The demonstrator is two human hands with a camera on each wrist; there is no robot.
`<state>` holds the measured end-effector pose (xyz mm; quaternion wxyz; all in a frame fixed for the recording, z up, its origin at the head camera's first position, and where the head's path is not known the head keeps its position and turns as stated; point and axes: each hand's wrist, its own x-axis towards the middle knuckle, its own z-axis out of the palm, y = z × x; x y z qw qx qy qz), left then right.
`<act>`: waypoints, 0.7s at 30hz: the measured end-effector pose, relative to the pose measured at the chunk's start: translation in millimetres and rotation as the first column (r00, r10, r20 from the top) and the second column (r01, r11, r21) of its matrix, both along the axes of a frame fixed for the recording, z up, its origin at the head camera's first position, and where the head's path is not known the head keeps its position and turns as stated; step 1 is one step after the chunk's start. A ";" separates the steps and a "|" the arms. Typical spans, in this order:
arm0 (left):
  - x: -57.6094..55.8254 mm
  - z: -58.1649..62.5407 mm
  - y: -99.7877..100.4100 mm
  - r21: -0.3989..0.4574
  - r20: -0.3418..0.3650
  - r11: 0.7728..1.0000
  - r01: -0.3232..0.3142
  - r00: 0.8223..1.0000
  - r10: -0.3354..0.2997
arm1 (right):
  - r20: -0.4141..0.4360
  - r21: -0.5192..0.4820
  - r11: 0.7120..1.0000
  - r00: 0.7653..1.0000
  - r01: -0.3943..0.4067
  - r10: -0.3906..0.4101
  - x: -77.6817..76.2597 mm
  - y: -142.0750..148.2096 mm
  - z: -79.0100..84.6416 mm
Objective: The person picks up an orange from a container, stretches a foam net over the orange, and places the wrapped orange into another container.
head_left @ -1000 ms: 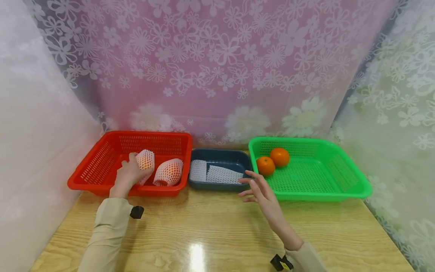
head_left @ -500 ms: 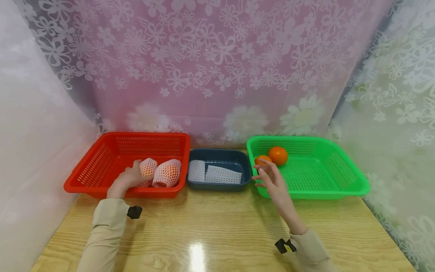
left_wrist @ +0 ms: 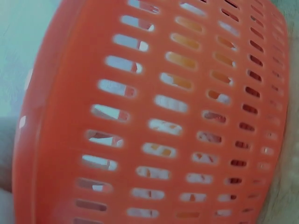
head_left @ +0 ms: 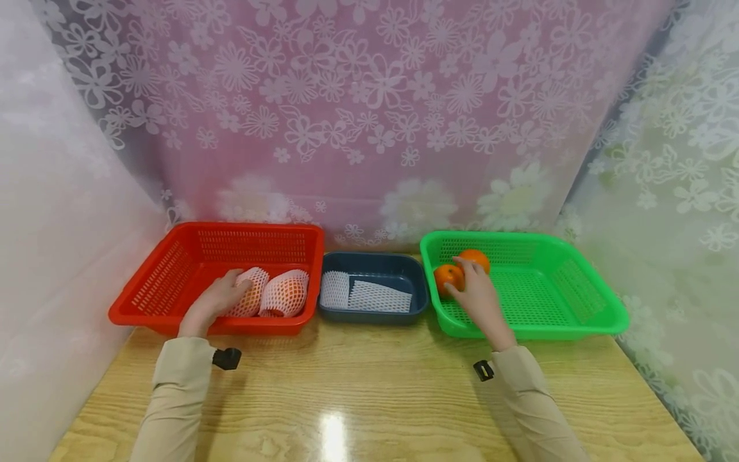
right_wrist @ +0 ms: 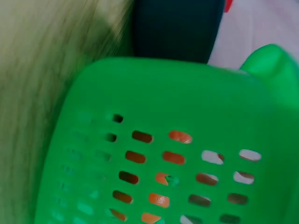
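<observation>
In the head view, my left hand (head_left: 216, 300) is inside the red basket (head_left: 190, 321), against the left side of an orange in a white foam net (head_left: 254, 294). Its fingers look loose on the net. Another netted orange (head_left: 285, 294) lies just to the right. My right hand (head_left: 482, 300) reaches over the front rim of the green basket (head_left: 554, 333), thumb and fingers spread beside a bare orange (head_left: 448, 280). Behind those fingers a second bare orange (head_left: 476, 258) is partly hidden. Both wrist views show mainly basket walls; the fingers are hidden there.
Between the baskets stands a dark blue tray (head_left: 372, 317) with two white foam net sleeves (head_left: 380, 297) (head_left: 335, 290) in it. All three containers stand on a wooden table (head_left: 346, 378). A floral curtain (head_left: 369, 128) hangs close behind them.
My left hand has lowered the netted orange beside the other one, and its fingers have loosened. From near the tray, my right hand has moved right and forward to the bare oranges.
</observation>
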<state>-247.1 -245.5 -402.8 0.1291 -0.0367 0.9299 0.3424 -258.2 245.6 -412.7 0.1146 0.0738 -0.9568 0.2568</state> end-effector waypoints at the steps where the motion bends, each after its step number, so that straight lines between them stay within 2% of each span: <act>1: -0.2 0.2 -0.4 -0.006 -0.003 1.000 -0.005 1.000 0.005 | 0.015 0.032 0.999 1.000 0.000 0.000 -3.0 -0.8 -1.2; 5: -1.1 -0.4 -0.7 -0.034 -0.025 0.999 -0.032 0.999 0.031 | 0.070 0.130 0.991 0.998 -0.017 0.008 -11.9 -3.1 -6.9; 9: -1.8 -2.5 -0.6 -0.042 -0.086 0.997 -0.059 0.995 0.055 | 0.097 0.180 0.983 0.995 -0.021 0.004 -15.1 -4.3 -11.4; 15: -0.2 -2.7 -1.1 -0.014 -0.208 0.993 -0.113 0.972 0.108 | 0.088 0.176 0.984 0.996 -0.002 -0.013 -14.3 -4.7 -13.3; 18: 2.8 -2.6 -0.1 0.022 -0.292 0.988 -0.150 0.945 0.150 | 0.099 0.144 0.990 0.995 -0.015 0.000 -13.2 -2.7 -13.6; 20: 5.2 -3.3 1.5 0.065 -0.373 0.980 -0.187 0.907 0.198 | 0.121 0.118 0.993 0.993 -0.020 0.006 -11.6 -0.8 -12.6; 21: 6.1 -4.2 2.2 0.095 -0.420 0.974 -0.206 0.879 0.227 | 0.129 0.106 0.994 0.992 -0.013 -0.001 -10.6 0.7 -11.5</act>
